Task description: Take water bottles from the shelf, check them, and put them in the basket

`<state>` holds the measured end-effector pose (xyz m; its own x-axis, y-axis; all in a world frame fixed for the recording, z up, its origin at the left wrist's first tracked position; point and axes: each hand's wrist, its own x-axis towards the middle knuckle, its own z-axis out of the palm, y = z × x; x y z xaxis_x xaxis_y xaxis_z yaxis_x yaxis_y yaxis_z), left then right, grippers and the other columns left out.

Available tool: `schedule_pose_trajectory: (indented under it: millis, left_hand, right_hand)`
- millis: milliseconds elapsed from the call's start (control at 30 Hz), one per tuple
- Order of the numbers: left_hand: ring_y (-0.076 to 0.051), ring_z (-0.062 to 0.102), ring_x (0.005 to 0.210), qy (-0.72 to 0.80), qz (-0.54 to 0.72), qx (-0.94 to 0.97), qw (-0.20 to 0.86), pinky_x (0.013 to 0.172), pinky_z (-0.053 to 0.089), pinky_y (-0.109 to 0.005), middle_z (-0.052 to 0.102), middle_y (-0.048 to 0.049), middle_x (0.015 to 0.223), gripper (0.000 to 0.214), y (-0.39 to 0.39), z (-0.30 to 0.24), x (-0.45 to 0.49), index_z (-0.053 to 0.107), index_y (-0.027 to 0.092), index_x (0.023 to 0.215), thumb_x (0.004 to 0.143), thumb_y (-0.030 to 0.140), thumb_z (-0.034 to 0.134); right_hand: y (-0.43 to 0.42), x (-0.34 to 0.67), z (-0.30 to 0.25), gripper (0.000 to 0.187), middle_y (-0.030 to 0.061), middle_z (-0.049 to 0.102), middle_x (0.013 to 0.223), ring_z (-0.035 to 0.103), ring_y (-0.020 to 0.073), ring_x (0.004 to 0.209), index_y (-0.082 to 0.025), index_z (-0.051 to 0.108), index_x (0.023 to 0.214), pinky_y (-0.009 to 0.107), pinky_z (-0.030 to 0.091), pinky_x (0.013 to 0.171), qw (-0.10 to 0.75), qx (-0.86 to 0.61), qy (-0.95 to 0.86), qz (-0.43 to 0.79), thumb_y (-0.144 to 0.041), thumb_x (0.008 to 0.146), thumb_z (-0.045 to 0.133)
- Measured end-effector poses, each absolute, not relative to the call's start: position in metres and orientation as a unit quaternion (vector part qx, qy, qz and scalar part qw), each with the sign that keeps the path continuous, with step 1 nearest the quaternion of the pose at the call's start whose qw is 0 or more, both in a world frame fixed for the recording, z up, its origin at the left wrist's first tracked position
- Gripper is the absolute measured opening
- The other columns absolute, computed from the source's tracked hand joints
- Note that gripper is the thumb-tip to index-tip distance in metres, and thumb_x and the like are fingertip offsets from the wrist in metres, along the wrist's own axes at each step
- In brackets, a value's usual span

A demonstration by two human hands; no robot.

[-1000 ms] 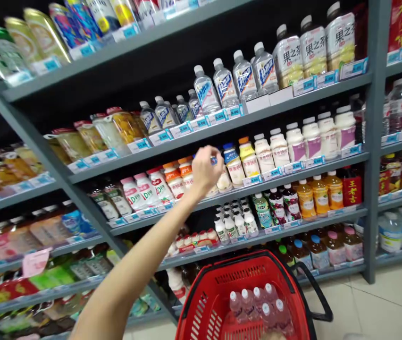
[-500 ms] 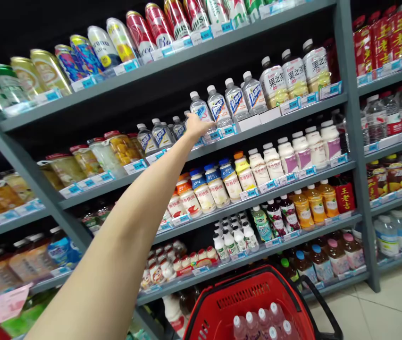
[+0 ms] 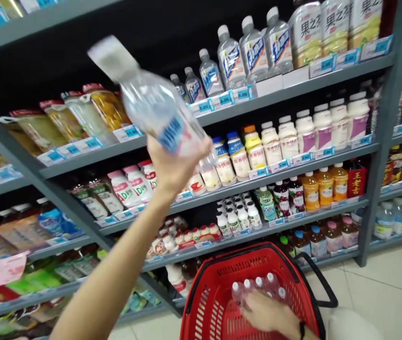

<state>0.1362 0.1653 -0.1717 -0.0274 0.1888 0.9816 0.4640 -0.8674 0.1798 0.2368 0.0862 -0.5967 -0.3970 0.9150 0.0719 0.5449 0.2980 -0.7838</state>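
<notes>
My left hand [image 3: 172, 165] is raised in front of the shelves and closed around a clear water bottle [image 3: 158, 113] with a blue label. The bottle is tilted, its white cap pointing up and left, and it is blurred by motion. Down at the bottom, my right hand [image 3: 268, 311] lies with its fingers stretched over several small clear bottles [image 3: 257, 285] inside a red shopping basket [image 3: 222, 269]. A dark band is on that wrist. More bottles of the same kind [image 3: 254, 52] stand on an upper shelf to the right.
Grey shelves [image 3: 286, 94] hold jars of fruit [image 3: 105, 108], white yoghurt drinks [image 3: 307, 132], orange juice bottles [image 3: 324, 186] and small milk bottles [image 3: 236, 217]. A grey upright post [image 3: 381, 141] stands at the right. Pale floor tiles [image 3: 392, 288] lie beside the basket.
My left hand has pulled a water bottle off the upper shelf and drawn it back toward me. My right hand has come into view on the bottles in the basket.
</notes>
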Motion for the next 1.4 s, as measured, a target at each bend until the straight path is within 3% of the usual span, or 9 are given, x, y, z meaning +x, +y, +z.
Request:
schedule_pose_trajectory:
  millis: [100, 200, 300, 400, 500, 667, 833, 1133, 1400]
  left_hand:
    - [-0.018, 0.067, 0.073, -0.305, -0.547, -0.77, -0.122, 0.073, 0.059, -0.035, 0.07, -0.0029, 0.083, 0.051, 0.129, -0.283, 0.11, 0.063, 0.016, 0.092, 0.063, 0.048, 0.091]
    - [-0.017, 0.066, 0.074, -0.386, -0.44, -0.725, -0.364, 0.071, 0.057, -0.031, 0.072, -0.0055, 0.087, 0.052, 0.117, -0.383, 0.093, 0.064, 0.013, 0.098, 0.063, 0.042, 0.089]
    - [-0.014, 0.062, 0.07, -0.456, -0.429, -0.605, -0.491, 0.068, 0.054, -0.027, 0.07, -0.004, 0.082, 0.057, 0.127, -0.461, 0.078, 0.062, 0.012, 0.093, 0.056, 0.043, 0.092]
    - [-0.014, 0.06, 0.068, -0.448, -0.431, -0.563, -0.545, 0.066, 0.051, -0.026, 0.066, -0.0022, 0.077, 0.057, 0.142, -0.51, 0.061, 0.06, 0.013, 0.086, 0.055, 0.048, 0.092]
    - [-0.015, 0.062, 0.074, -0.426, -0.442, -0.565, -0.552, 0.072, 0.053, -0.027, 0.068, -0.0032, 0.085, 0.06, 0.153, -0.524, 0.041, 0.06, 0.013, 0.095, 0.057, 0.047, 0.093]
    - [-0.019, 0.065, 0.1, -0.358, -0.493, -0.612, -0.504, 0.089, 0.053, -0.03, 0.065, -0.0092, 0.123, 0.084, 0.165, -0.511, 0.005, 0.041, 0.02, 0.141, 0.073, 0.039, 0.086]
    - [-0.019, 0.065, 0.09, -0.384, -0.472, -0.64, -0.469, 0.08, 0.053, -0.027, 0.068, -0.0066, 0.108, 0.073, 0.171, -0.518, -0.007, 0.052, 0.018, 0.131, 0.072, 0.039, 0.087]
    - [-0.017, 0.063, 0.075, -0.426, -0.438, -0.678, -0.409, 0.071, 0.052, -0.028, 0.071, -0.0024, 0.094, 0.069, 0.161, -0.52, 0.007, 0.054, 0.019, 0.128, 0.074, 0.049, 0.084]
    - [-0.018, 0.066, 0.08, -0.421, -0.438, -0.687, -0.4, 0.077, 0.053, -0.03, 0.073, -0.0052, 0.101, 0.068, 0.16, -0.522, 0.009, 0.054, 0.018, 0.13, 0.077, 0.051, 0.081]
  right_hand:
    - [0.103, 0.228, -0.584, 0.052, 0.0117, 0.072, 0.086, 0.069, 0.0218, 0.077, -0.017, 0.065, 0.096, 0.035, 0.052, 0.073, 0.392, -0.423, -0.632, 0.518, -0.064, 0.097, 0.043]
    - [0.109, 0.221, -0.574, 0.076, 0.014, 0.072, 0.088, 0.069, 0.0229, 0.072, -0.014, 0.062, 0.104, 0.036, 0.054, 0.066, 0.466, -0.326, -0.462, 0.68, -0.082, 0.09, 0.03]
    - [0.102, 0.216, -0.568, 0.071, 0.0155, 0.073, 0.094, 0.071, 0.026, 0.08, -0.012, 0.063, 0.109, 0.038, 0.055, 0.069, 0.497, -0.216, -0.339, 0.769, -0.077, 0.093, 0.037]
    - [0.09, 0.207, -0.57, 0.058, 0.0133, 0.072, 0.101, 0.072, 0.0266, 0.084, -0.014, 0.062, 0.117, 0.038, 0.056, 0.068, 0.491, -0.204, -0.316, 0.786, -0.067, 0.095, 0.052]
    - [0.083, 0.196, -0.578, 0.043, 0.0107, 0.071, 0.106, 0.071, 0.0256, 0.087, -0.017, 0.06, 0.116, 0.035, 0.055, 0.065, 0.495, -0.243, -0.348, 0.758, -0.051, 0.092, 0.07]
    - [0.087, 0.188, -0.589, 0.043, 0.0098, 0.07, 0.104, 0.071, 0.0228, 0.084, -0.018, 0.057, 0.121, 0.032, 0.053, 0.063, 0.478, -0.268, -0.377, 0.747, -0.045, 0.092, 0.073]
    - [0.095, 0.184, -0.599, 0.046, 0.0109, 0.071, 0.103, 0.069, 0.0205, 0.077, -0.016, 0.058, 0.12, 0.031, 0.052, 0.061, 0.446, -0.291, -0.368, 0.762, -0.049, 0.09, 0.073]
    - [0.084, 0.184, -0.618, 0.057, 0.0116, 0.072, 0.099, 0.063, 0.0155, 0.063, -0.015, 0.058, 0.113, 0.026, 0.047, 0.054, 0.421, -0.34, -0.323, 0.776, -0.066, 0.088, 0.067]
    - [0.08, 0.185, -0.605, 0.059, 0.0108, 0.073, 0.097, 0.059, 0.0135, 0.058, -0.016, 0.057, 0.116, 0.024, 0.043, 0.05, 0.42, -0.362, -0.328, 0.765, -0.067, 0.088, 0.066]
